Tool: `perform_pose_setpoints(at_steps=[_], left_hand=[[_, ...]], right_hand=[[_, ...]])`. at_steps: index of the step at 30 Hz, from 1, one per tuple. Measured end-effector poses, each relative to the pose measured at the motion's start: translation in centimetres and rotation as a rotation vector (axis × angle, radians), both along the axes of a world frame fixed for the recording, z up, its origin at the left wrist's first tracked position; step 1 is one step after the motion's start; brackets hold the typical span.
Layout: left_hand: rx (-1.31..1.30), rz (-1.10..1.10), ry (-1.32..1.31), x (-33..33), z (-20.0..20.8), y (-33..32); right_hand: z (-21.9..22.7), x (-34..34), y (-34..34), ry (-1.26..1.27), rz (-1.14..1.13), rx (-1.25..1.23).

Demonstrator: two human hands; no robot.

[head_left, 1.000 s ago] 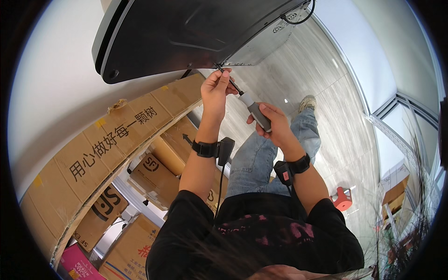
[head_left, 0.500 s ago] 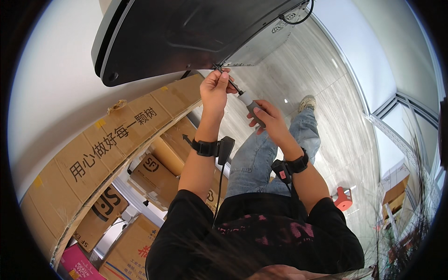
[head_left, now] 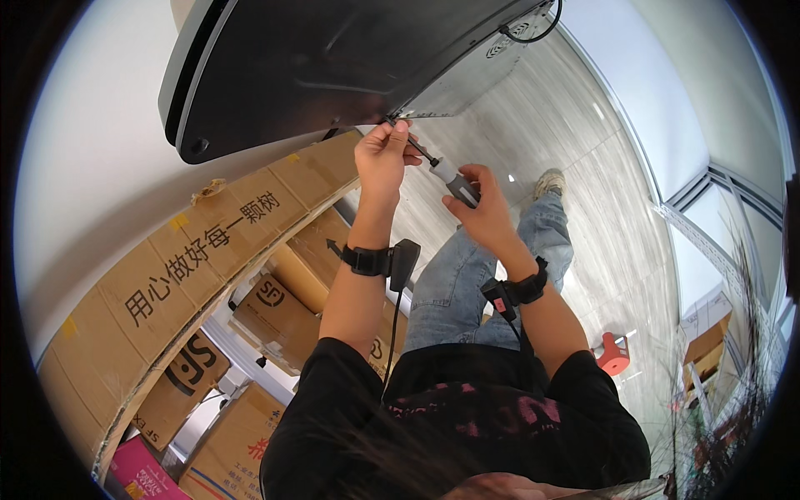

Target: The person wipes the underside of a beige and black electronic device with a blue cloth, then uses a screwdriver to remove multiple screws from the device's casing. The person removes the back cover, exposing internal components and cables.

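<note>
A screwdriver (head_left: 455, 182) with a grey handle and a dark shaft slants up and left. Its tip end meets the lower edge of a large black-panelled appliance (head_left: 308, 71) with rounded corners; my fingers partly hide the exact contact. Near that end, my left hand (head_left: 380, 162) pinches the shaft between thumb and fingers. My right hand (head_left: 487, 215) grips the handle, thumb on the near side and fingers curled over the far side. Each wrist wears a black strap with a small box and cable.
Left of me runs a long cardboard piece (head_left: 200, 237), with several cardboard boxes (head_left: 275, 321) beside and below it. A black cable (head_left: 537, 37) loops from the appliance's pale, vented side. On the right, a red object (head_left: 612, 354) sits on the grey floor (head_left: 617, 208), near a glass partition.
My right hand has shifted its fingers around the screwdriver handle, which has moved slightly right. My left hand stays on the shaft. The appliance's left end appears slightly lower and further left.
</note>
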State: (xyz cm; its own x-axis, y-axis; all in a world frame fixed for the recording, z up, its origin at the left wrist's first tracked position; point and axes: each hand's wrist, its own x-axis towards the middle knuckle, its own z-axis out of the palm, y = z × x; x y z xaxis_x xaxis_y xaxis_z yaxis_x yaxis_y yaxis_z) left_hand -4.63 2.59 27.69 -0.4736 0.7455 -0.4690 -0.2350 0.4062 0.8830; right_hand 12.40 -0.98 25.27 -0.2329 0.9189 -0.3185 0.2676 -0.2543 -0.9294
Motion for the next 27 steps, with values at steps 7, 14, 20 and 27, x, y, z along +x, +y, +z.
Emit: perform_pose_setpoints(at_steps=[7, 14, 20, 27], left_hand=[[-0.004, 0.011, -0.039, 0.0, 0.2, 0.1], [-0.033, -0.062, 0.013, -0.8, -0.3, -0.3], [-0.004, -0.028, -0.033, -0.3, 0.1, -0.1], [-0.019, 0.004, -0.069, -0.1, 0.3, 0.2]], right_hand=[[0.3, 0.7, 0.8, 0.034, 0.083, -0.180], [1.6, 0.2, 0.8, -0.113, 0.048, 0.026], [-0.5, 1.3, 0.9, 0.272, 0.076, -0.350], [1.8, 0.5, 1.0, -0.060, 0.010, 0.055]])
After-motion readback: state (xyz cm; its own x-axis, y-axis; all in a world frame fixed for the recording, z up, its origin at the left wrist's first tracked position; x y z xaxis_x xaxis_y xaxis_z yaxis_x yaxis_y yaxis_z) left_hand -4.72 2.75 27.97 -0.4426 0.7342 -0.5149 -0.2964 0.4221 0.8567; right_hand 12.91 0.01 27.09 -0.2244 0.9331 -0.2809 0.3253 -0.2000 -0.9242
